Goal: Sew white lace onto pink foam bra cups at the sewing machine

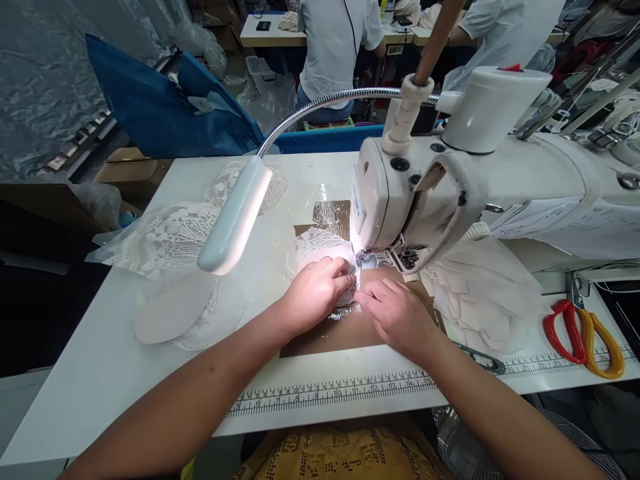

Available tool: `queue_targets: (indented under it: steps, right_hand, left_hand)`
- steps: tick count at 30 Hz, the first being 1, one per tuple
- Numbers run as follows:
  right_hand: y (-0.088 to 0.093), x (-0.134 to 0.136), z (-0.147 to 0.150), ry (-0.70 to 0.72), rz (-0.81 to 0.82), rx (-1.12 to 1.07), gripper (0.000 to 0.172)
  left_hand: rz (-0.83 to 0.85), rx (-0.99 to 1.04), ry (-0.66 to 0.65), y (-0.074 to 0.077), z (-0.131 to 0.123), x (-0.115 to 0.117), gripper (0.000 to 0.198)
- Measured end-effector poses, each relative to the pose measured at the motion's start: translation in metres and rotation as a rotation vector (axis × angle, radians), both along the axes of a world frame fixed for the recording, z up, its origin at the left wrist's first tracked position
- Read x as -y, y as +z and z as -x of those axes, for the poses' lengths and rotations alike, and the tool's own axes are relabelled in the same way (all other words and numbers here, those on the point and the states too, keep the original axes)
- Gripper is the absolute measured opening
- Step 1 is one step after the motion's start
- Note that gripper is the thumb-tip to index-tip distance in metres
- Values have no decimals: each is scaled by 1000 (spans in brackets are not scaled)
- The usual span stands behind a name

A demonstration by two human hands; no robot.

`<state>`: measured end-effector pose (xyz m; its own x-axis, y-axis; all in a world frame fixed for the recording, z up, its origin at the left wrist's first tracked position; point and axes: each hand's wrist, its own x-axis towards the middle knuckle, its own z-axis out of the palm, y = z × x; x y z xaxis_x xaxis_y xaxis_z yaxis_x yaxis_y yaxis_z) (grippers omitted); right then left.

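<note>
A white lace fabric piece (320,248) lies under the needle of a white sewing machine (400,193). My left hand (317,290) rests on it with fingers curled, pressing the fabric just left of the needle. My right hand (397,310) lies flat on the table beside it, fingers together, their tips pinching the fabric's edge near the presser foot. A white gooseneck lamp (235,217) hangs over the table to the left of my hands.
Lace pieces (165,240) and a white oval pad (173,310) lie at left. A pile of cream fabric (480,293) sits right of the machine. Red and yellow scissors (583,330) lie far right. A printed ruler (330,393) runs along the front edge. People sit behind.
</note>
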<state>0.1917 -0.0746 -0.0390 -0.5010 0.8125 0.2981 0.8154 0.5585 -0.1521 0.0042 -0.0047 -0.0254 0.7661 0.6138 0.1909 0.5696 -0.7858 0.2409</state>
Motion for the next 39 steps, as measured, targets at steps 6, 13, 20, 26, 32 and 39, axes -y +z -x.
queue_targets:
  steps: [6, 13, 20, 26, 32, 39]
  right_hand:
    - [1, 1, 0, 4, -14, -13, 31]
    - [1, 1, -1, -4, 33, -2, 31]
    - [3, -2, -3, -46, 49, 21, 34]
    - [7, -8, 0, -169, 50, 93, 38]
    - [8, -13, 6, -279, 46, 171, 50]
    - [0, -11, -2, -259, 23, -5, 42]
  left_hand:
    - [-142, 2, -225, -9, 9, -6, 29]
    - [-150, -38, -260, -10, 13, -8, 32]
    - [-144, 22, -211, -6, 7, -5, 33]
    - [-112, -40, -163, -2, 3, -8, 35]
    - [-114, -98, -85, -5, 4, -12, 38]
    - [-75, -43, -172, 1, 12, -7, 33]
